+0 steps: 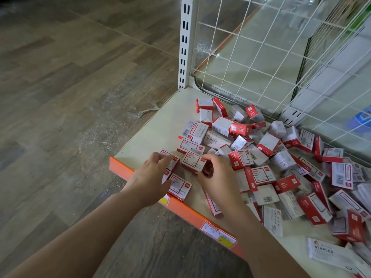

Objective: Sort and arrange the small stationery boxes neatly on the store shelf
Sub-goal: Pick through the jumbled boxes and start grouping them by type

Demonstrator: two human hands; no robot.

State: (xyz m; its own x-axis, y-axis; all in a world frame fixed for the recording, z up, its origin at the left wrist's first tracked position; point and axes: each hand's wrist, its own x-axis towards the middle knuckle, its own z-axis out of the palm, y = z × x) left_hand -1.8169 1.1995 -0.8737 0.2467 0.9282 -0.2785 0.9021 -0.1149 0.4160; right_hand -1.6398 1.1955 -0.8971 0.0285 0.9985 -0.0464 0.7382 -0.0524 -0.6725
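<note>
A heap of several small red-and-white stationery boxes [267, 155] lies scattered over the cream shelf [160, 121]. My left hand [152, 177] rests with straight fingers on a few paper-clip boxes [178, 185] near the shelf's front left corner. My right hand [216, 177] grips one paper-clip box [193, 161] between thumb and curled fingers, just right of the left hand. White boxes marked STAPLES [215, 138] lie in the pile and at the lower right [329, 254].
An orange price strip [192, 215] with labels runs along the shelf's front edge. A white slotted upright [185, 43] and a wire grid back panel [271, 47] bound the shelf behind. Wood-look floor [70, 97] with debris lies to the left.
</note>
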